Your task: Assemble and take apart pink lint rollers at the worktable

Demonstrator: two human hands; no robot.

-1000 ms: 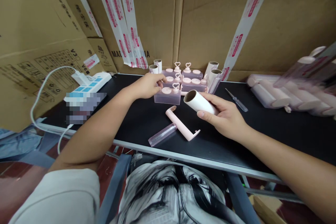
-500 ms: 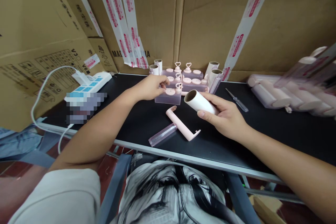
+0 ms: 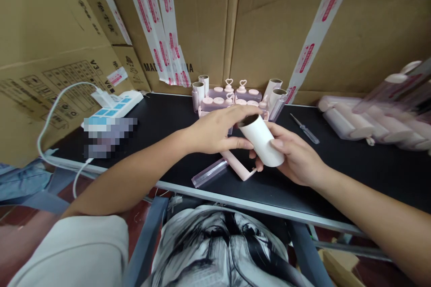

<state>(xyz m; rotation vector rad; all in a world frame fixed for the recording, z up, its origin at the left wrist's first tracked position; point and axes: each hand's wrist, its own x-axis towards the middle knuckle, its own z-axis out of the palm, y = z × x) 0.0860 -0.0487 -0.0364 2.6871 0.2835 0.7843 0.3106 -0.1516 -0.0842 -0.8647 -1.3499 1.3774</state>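
My right hand [image 3: 296, 152] is closed round a white paper roll [image 3: 264, 143], its fingers and thumb on the lower end. The roll is tilted, with its brown cardboard core facing up and left. My left hand [image 3: 218, 130] is at the roll's upper end, fingers and thumb spread apart around it; whether it touches the roll I cannot tell. Beneath the hands lie a pink plastic holder [image 3: 239, 168], partly covered, and a clear purplish plastic cover [image 3: 210, 172] on the black table.
Pink holders with heart-shaped loops [image 3: 242, 87] stand at the back, flanked by more white rolls [image 3: 198, 92]. A screwdriver [image 3: 305, 129] lies at right, near a pile of pink rollers [image 3: 363, 121]. A power strip [image 3: 114, 108] with a white cable is at left. Cardboard [image 3: 269, 22] walls the rear.
My left hand has come away from the rear holders, moving right and toward me to the roll. My right hand has tipped the roll more upright.
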